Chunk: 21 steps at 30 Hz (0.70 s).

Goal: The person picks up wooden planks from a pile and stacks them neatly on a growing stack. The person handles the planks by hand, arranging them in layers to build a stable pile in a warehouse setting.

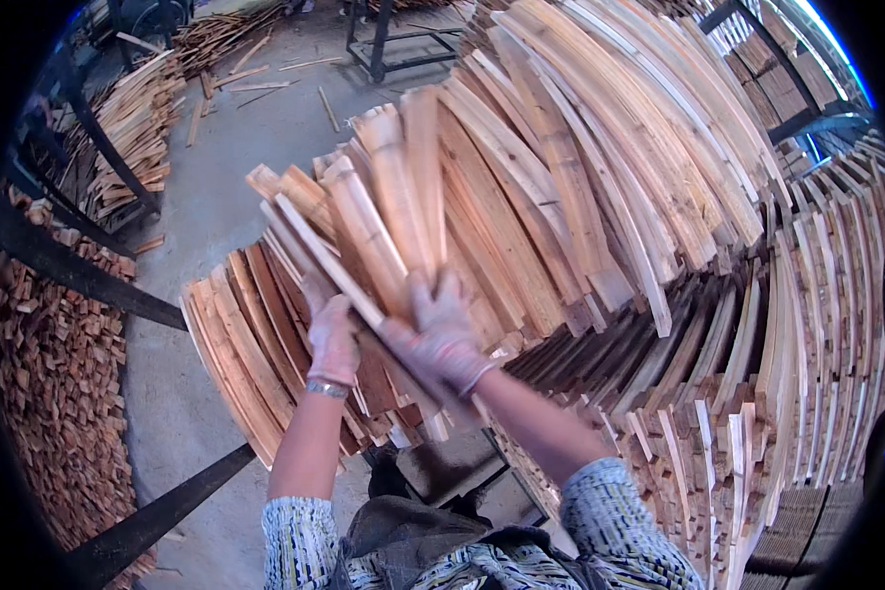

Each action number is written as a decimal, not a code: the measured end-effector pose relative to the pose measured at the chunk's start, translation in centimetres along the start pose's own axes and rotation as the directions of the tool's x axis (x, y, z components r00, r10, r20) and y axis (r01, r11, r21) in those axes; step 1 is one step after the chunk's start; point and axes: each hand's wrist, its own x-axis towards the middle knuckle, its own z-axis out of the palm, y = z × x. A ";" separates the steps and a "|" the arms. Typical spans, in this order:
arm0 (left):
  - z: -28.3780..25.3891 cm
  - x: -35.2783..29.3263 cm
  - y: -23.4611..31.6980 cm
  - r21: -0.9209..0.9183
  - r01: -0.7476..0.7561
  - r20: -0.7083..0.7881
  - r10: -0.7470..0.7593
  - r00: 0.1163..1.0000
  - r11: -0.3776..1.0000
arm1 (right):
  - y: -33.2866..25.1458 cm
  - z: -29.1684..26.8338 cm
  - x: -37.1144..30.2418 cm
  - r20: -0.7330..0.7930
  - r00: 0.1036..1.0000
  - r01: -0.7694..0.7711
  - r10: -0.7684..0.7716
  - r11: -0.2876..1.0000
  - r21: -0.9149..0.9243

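Both hands wear pale, reddish-stained work gloves. My left hand (pixel 332 339) is closed at the left side of a narrow wooden slat (pixel 326 254), which slants across the front of the pile. My right hand (pixel 441 332) wraps round the same slat lower down, its fingers up against a motion-blurred upright slat (pixel 423 177). Whether it grips that one too I cannot tell. Under and behind both hands lies a fanned layer of light-brown slats (pixel 492 216). More slats (pixel 256 344) lie side by side left of my left hand.
Tall stacks of slats (pixel 737 442) stand at the right. Dark metal bars (pixel 98 280) cross the left side, with a stack of cut wood ends (pixel 54 374) behind them. Loose sticks (pixel 256 87) lie on the concrete floor (pixel 236 157) beyond, near a dark metal frame (pixel 393 59).
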 end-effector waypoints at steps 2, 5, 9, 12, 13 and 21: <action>-1.5 0.6 -0.1 -0.257 0.080 -0.022 -0.089 0.996 0.963 | -3.1 -0.1 -1.1 -0.042 0.996 0.085 -0.084 0.996 0.019; -2.0 0.7 0.7 -0.205 0.328 0.174 -0.295 0.939 0.922 | -5.1 0.8 -1.5 0.142 0.940 0.303 -0.311 0.950 0.075; -2.6 0.5 0.3 -0.085 0.269 0.150 -0.255 0.955 0.959 | -3.4 2.1 -2.4 -0.114 0.958 0.286 -0.265 0.818 0.499; -2.8 1.6 -0.5 0.015 0.137 -0.007 -0.137 0.991 0.990 | -1.1 -1.7 -6.4 -0.304 0.952 0.186 -0.020 0.829 0.527; -1.8 1.5 0.2 0.027 0.131 -0.010 -0.131 0.991 0.991 | 1.0 -0.6 -8.5 -0.520 0.844 0.230 0.130 0.789 0.570; -2.3 2.2 0.5 0.043 0.079 0.000 -0.079 0.997 0.996 | 10.0 3.8 -7.4 0.586 0.424 -0.488 0.691 -0.371 0.790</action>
